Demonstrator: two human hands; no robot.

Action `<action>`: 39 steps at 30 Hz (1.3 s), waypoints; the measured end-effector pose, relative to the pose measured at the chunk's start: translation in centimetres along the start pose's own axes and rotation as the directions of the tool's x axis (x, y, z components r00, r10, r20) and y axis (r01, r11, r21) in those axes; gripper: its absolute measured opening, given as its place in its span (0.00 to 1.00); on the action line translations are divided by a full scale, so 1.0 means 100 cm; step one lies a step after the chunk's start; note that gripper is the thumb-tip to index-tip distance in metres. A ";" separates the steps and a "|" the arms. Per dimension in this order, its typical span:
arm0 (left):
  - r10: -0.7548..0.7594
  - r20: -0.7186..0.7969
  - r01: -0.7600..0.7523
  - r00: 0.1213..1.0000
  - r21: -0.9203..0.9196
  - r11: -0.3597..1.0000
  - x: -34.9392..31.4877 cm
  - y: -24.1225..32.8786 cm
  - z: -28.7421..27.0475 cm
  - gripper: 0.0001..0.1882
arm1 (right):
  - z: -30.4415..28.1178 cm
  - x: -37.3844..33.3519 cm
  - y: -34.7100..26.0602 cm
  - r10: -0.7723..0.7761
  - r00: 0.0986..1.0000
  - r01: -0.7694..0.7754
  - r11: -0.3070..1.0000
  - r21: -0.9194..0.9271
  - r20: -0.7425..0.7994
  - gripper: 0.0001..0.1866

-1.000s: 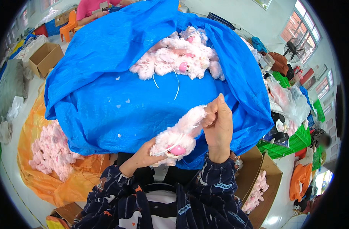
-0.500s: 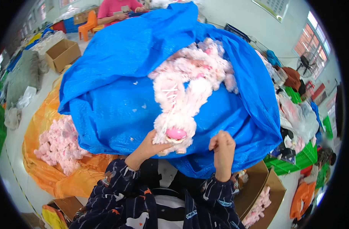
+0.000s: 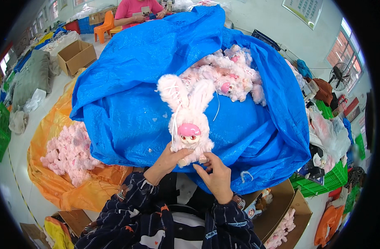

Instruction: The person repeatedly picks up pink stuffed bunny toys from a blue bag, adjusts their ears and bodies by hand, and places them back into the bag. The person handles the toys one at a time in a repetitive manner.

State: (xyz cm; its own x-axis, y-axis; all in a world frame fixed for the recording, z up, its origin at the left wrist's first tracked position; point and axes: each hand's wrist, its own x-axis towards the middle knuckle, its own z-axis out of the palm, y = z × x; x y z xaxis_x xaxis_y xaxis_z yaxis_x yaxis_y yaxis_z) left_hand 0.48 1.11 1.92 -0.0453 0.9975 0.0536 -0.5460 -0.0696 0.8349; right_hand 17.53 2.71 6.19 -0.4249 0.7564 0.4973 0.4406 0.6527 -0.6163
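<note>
Room: workshop floor, pale, with cardboard boxes (image 3: 76, 56), green crates (image 3: 323, 182) and a fan (image 3: 338, 75) by the window.
Blue sheet: large blue plastic sheet (image 3: 127, 99) bunched over a big mound directly ahead of the person.
Toy rabbit: pink plush rabbit (image 3: 189, 120) with a pink-haired doll face, lying on the sheet's near slope, ears pointing away, white laces hanging from them.
Left hand: left hand (image 3: 168, 161) under the rabbit's lower body, fingers closed on it.
Right hand: right hand (image 3: 216, 174) just beside it, fingers half curled, fingertips touching the rabbit's foot.
Toy pile: more pink rabbits (image 3: 231, 76) heaped in the sheet's hollow, beyond the held one.
Orange sheet: orange sheet (image 3: 53, 182) on the floor at left, holding pink plush pieces (image 3: 69, 151).
Other person: seated in a pink top (image 3: 134, 9) at the far end.
</note>
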 end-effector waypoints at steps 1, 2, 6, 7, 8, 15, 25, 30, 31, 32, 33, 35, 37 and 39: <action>-0.006 -0.006 0.006 1.000 0.035 0.999 -0.001 -0.003 0.000 0.22 | 0.004 -0.001 0.002 -0.033 0.999 0.032 0.999 -0.035 -0.025 0.18; -0.014 -0.014 0.015 1.000 0.067 0.998 -0.002 -0.006 -0.001 0.21 | 0.005 -0.001 0.003 -0.053 0.998 0.051 0.997 -0.051 -0.038 0.15; 0.095 -0.018 -0.087 0.995 0.267 0.960 -0.001 -0.009 0.001 0.19 | 0.015 -0.005 0.017 -0.110 0.989 0.101 0.991 -0.083 -0.101 0.10; 0.108 -0.025 -0.093 0.994 0.336 0.937 0.000 -0.005 0.002 0.18 | 0.019 -0.007 0.019 -0.092 0.988 0.089 0.995 -0.036 -0.124 0.10; 0.119 -0.030 -0.097 0.993 0.402 0.910 0.001 0.001 0.005 0.17 | 0.021 -0.008 0.020 -0.072 0.987 0.074 0.997 0.010 -0.147 0.09; 0.098 -0.106 -0.049 0.990 0.391 0.919 -0.008 0.059 -0.008 0.08 | 0.024 -0.007 0.027 -0.074 0.975 0.073 0.997 -0.011 -0.209 0.09; 0.210 0.214 -0.222 0.954 0.031 0.975 -0.047 0.013 -0.102 0.19 | 0.026 -0.007 0.025 -0.085 0.970 0.111 0.988 0.104 -0.228 0.09; -0.180 -0.023 0.180 0.983 0.242 0.953 -0.055 0.019 -0.029 0.22 | 0.026 -0.009 0.023 -0.038 0.953 0.079 0.989 0.125 -0.301 0.09; -0.093 -0.032 0.097 0.995 0.203 0.974 -0.050 0.017 -0.016 0.23 | 0.027 -0.009 0.021 -0.032 0.950 0.077 0.988 0.135 -0.311 0.09; 0.115 -0.028 -0.103 0.993 0.276 0.956 -0.037 0.006 -0.007 0.22 | 0.027 -0.010 0.020 -0.044 0.956 0.089 0.986 0.144 -0.289 0.09; 0.069 -0.029 -0.058 0.997 0.283 0.957 -0.030 0.007 -0.003 0.22 | 0.026 -0.011 0.019 -0.057 0.962 0.100 0.983 0.152 -0.267 0.09; -0.023 -0.042 0.034 0.999 0.294 0.955 -0.017 0.011 0.001 0.21 | 0.024 -0.013 0.017 -0.110 0.975 0.139 0.979 0.146 -0.192 0.10; -0.045 -0.033 0.049 0.998 0.132 0.990 -0.010 0.012 0.004 0.20 | 0.022 -0.011 0.014 -0.167 0.976 0.184 0.975 0.122 -0.138 0.10; -0.006 -0.003 0.006 1.000 0.197 0.980 -0.007 0.009 0.003 0.20 | 0.018 -0.014 0.019 -0.247 0.965 0.252 0.967 0.047 -0.085 0.11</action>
State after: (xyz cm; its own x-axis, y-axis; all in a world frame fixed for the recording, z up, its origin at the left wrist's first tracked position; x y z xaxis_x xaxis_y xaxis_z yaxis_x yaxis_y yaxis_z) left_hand 0.31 0.35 2.76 -0.0445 0.9979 0.0469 -0.3707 -0.0601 0.9268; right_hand 17.53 2.82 3.25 -0.4522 0.5722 0.6842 0.2817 0.8195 -0.4991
